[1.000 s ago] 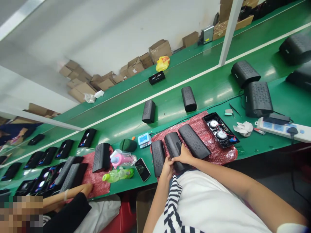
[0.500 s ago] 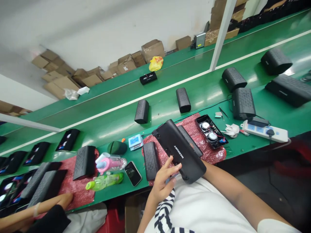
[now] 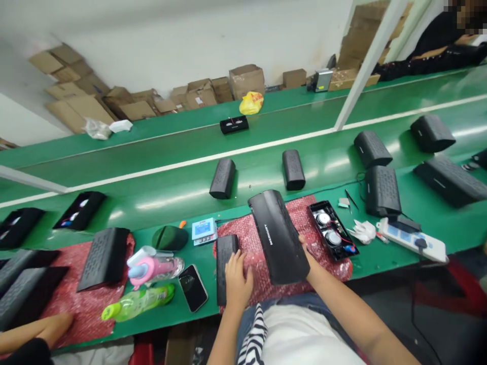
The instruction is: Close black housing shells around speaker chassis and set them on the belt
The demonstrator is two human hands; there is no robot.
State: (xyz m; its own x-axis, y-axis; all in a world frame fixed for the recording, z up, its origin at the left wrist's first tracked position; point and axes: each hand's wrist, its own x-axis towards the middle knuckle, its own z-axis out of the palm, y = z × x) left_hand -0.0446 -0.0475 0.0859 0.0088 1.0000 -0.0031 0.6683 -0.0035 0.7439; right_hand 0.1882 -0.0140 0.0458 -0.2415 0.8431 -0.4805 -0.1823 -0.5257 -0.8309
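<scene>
My right hand (image 3: 305, 253) grips the right side of a black speaker housing (image 3: 279, 238) marked MERKURY, tilted above the red bubble wrap (image 3: 262, 284); most of its fingers are hidden behind the housing. My left hand (image 3: 238, 279) rests on the right edge of a dark patterned speaker piece (image 3: 225, 253), its fingers extended and slightly spread. To the right of the held housing, an open black casing (image 3: 332, 230) shows two round speaker drivers and thin wires inside.
A phone (image 3: 193, 288), green bottle (image 3: 139, 302), pink bottle (image 3: 155, 270) and blue device (image 3: 204, 231) stand to the left. At right is a power strip (image 3: 413, 241). Several black speakers (image 3: 292, 170) sit along the green bench. Another person's arm (image 3: 38, 332) is at lower left.
My left hand has moved off the held housing, left onto the patterned piece. The housing has turned more upright, and my right hand now shows at its right edge. The camera view has shifted.
</scene>
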